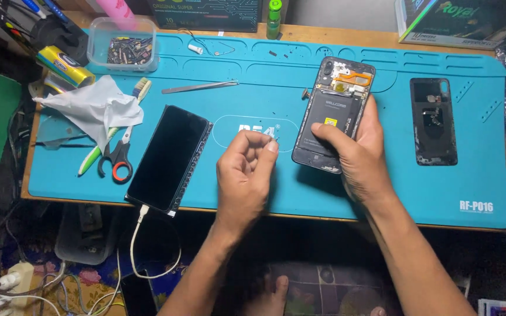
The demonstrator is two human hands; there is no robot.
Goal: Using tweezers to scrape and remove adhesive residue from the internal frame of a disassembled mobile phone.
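Observation:
My right hand (355,153) grips an opened black phone (334,105), its back off, battery and orange flex cable showing, tilted over the blue work mat (276,193). My left hand (244,175) hovers just left of it with fingers curled and pinched together; whether something tiny sits between the fingertips I cannot tell. The phone's removed black back cover (433,121) lies flat on the mat to the right. A second black phone (168,157), screen up and dark, lies to the left, with a white cable (139,234) plugged into its lower end.
Metal tweezers (199,87) lie at the mat's upper middle. A crumpled white tissue (92,107), scissors (118,157), a brush and a green pen sit at left. A clear box (123,44) of small parts stands at upper left. Printed boxes (461,23) line the back right.

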